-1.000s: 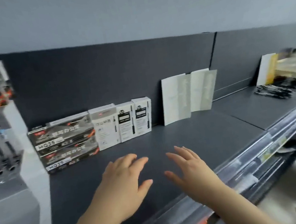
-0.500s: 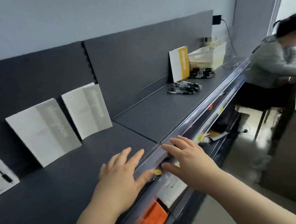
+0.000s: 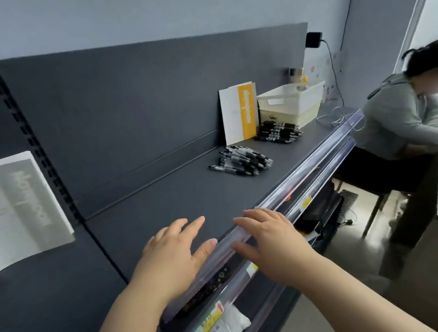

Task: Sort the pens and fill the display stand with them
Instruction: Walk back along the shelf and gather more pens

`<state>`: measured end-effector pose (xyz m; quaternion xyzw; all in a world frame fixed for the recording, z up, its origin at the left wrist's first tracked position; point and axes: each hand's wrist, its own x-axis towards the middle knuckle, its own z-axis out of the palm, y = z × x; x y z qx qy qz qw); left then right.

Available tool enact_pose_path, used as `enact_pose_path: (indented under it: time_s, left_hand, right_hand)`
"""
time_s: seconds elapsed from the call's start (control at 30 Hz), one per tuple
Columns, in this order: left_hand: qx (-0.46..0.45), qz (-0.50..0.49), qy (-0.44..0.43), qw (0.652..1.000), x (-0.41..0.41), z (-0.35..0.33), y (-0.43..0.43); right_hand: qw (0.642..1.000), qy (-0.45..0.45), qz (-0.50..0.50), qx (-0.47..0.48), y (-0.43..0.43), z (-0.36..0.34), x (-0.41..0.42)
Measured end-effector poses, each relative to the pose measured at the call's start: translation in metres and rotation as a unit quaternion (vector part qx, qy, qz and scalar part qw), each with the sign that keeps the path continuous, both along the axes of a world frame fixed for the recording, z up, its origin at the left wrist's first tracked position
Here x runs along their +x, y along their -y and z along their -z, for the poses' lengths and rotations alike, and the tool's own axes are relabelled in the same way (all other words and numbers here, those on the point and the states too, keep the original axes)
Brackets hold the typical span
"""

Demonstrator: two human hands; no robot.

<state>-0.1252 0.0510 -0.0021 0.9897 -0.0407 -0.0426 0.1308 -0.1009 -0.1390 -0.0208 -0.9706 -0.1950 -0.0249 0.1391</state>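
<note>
The left hand and right hand were at the front edge of the shelf, by its clear rail. Their fingers were straight, spread and holding nothing. The pens lay in two black heaps toward the shelf's far right end, well apart from the hands and near a white basket.

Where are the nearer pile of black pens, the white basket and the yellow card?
nearer pile of black pens point(image 3: 241, 162), head view, middle of the heap.
white basket point(image 3: 290, 108), head view, its front wall.
yellow card point(image 3: 249, 109), head view, its yellow band.
</note>
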Motion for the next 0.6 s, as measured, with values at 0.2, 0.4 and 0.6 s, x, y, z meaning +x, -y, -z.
enact_pose_path:
  time_s: [0.2,0.4,0.6]
  left_hand:
    - [-0.072,0.005,-0.043,0.996,0.111,0.003,0.055]
    - [-0.154,-0.089,-0.093,0.98,0.191,0.021,0.084]
    - [-0.275,-0.209,-0.111,0.932,0.254,0.043,0.102]
  right_hand:
    - [0.999,-0.025,0.019,-0.029,0.061,-0.008,0.1]
    - [0.995,-0.06,0.07,0.039,0.098,-0.007,0.188]
    - [0.99,-0.076,0.081,0.086,0.117,0.008,0.288]
